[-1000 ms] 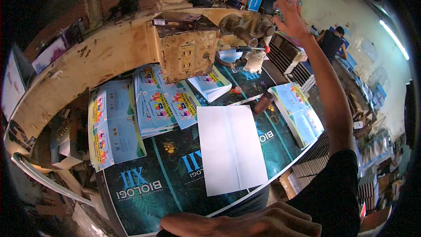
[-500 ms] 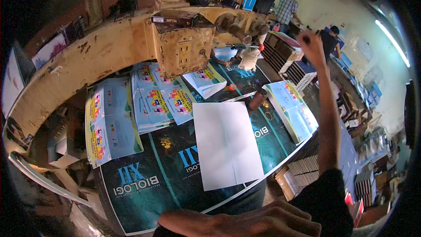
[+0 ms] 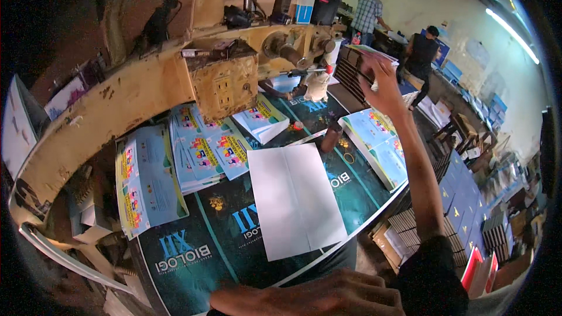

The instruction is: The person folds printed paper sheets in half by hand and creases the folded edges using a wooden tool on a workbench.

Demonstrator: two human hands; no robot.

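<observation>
My right hand (image 3: 383, 85) is raised at the end of an outstretched arm, fingers bent and apart, with nothing visible in it. It appears in front of a book stack (image 3: 354, 76), to the right of a lever's red ball knob (image 3: 329, 69). Low in the view, my left hand (image 3: 357, 295) lies across in front of me, fingers stretched to the right beside my dark right sleeve; their tips are partly out of sight. Beyond it a blank white sheet (image 3: 295, 202) with a centre crease lies on the dark teal printed table covering (image 3: 199, 257).
Light-blue printed covers lie in piles at left (image 3: 152, 178), centre (image 3: 205, 149) and right (image 3: 377, 146). A brown bottle (image 3: 332, 136) stands behind the sheet. A worn cream machine (image 3: 222, 85) curves over the table's far side. Two people (image 3: 367, 14) work farther back; book stacks (image 3: 462, 199) line the right.
My right hand has moved left and slightly down, its fingers now more spread. My left hand has shifted slightly left and down. The whole view has turned a little; the sheet stays on the table.
</observation>
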